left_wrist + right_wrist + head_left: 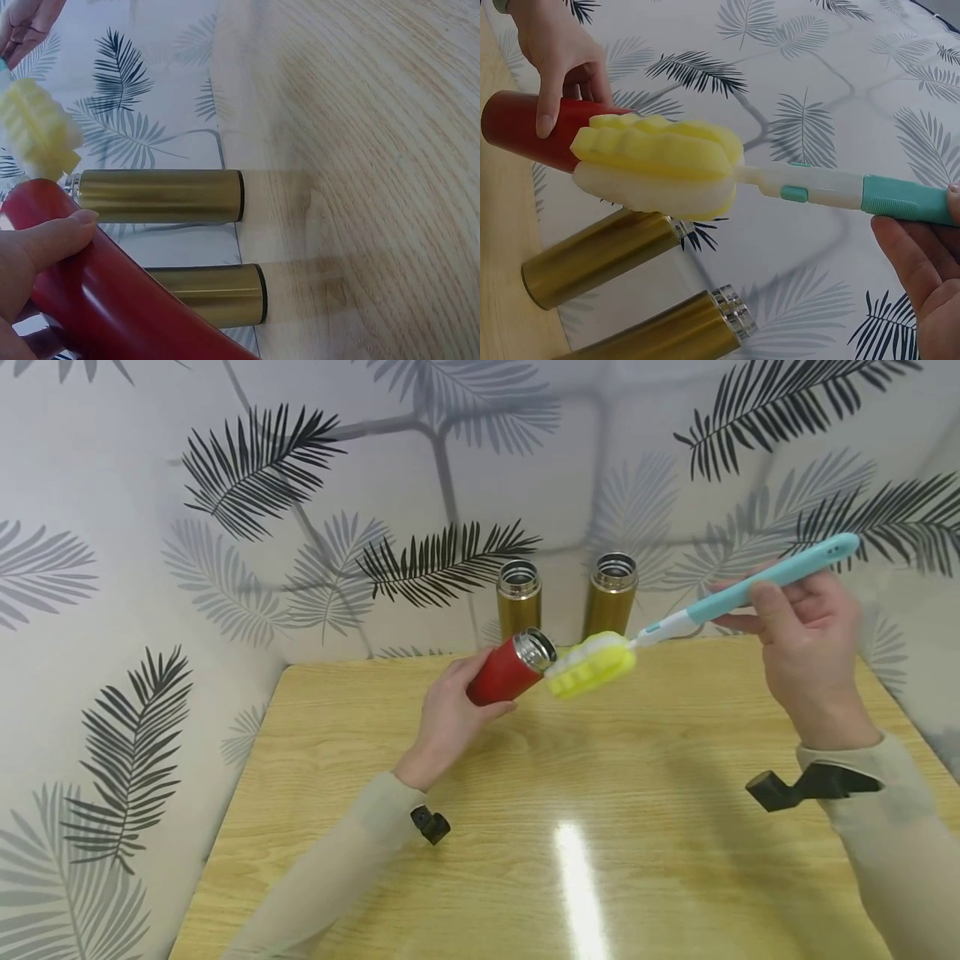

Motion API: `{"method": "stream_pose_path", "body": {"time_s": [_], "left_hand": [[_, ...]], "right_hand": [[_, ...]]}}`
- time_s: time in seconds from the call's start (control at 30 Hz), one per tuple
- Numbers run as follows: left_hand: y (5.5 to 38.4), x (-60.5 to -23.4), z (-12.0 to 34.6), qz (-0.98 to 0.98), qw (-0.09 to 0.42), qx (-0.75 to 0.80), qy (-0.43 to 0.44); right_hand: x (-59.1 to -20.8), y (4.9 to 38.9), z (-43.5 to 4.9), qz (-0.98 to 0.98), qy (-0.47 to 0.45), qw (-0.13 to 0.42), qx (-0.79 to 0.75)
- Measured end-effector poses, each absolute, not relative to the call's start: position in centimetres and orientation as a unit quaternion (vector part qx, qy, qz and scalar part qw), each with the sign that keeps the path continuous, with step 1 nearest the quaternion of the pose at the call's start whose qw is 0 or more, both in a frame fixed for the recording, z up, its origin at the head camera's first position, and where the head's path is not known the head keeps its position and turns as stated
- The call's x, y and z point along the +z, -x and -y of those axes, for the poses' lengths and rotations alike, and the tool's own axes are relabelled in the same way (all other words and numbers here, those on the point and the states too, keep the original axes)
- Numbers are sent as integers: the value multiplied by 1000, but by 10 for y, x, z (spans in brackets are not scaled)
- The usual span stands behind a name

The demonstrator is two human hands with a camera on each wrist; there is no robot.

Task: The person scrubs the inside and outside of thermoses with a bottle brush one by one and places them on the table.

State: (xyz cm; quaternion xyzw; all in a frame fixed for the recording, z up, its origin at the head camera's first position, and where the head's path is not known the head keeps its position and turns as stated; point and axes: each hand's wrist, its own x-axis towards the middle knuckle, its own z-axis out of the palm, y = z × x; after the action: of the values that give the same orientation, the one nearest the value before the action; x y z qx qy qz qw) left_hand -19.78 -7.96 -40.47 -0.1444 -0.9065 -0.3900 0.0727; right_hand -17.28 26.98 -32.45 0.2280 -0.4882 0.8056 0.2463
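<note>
Pale beige sleeves (892, 843), black wrist cameras (832, 782) (rather blocky)

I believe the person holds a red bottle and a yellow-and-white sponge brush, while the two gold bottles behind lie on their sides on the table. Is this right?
Not quite: the two gold bottles stand upright on the table, open mouths upward, as the head view shows. The person does hold the red bottle and the sponge brush.
</note>
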Motion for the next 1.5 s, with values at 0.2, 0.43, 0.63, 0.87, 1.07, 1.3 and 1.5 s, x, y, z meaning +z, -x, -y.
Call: {"method": "stream_pose_path", "body": {"time_s": [0.2,0.43,0.63,0.87,1.07,1.3,1.5], "left_hand": [[197,-402,78,916,71,-365,149],[194,-403,74,923,58,-346,160],[192,-402,72,921,48,-350,163],[189,-404,69,918,33,-351,179],[184,-404,68,913,28,-362,188],[182,-406,64,906,35,-374,198],[181,-407,63,895,42,-399,196]], "right_hand": [[-321,171,-268,453,-220,229,833],[-317,175,-261,426,-220,239,845],[-318,179,-257,411,-222,248,849],[-318,188,-253,421,-225,266,838],[-323,195,-253,452,-221,295,812],[-329,193,-262,480,-188,311,798],[-331,192,-269,466,-184,308,809]]}}
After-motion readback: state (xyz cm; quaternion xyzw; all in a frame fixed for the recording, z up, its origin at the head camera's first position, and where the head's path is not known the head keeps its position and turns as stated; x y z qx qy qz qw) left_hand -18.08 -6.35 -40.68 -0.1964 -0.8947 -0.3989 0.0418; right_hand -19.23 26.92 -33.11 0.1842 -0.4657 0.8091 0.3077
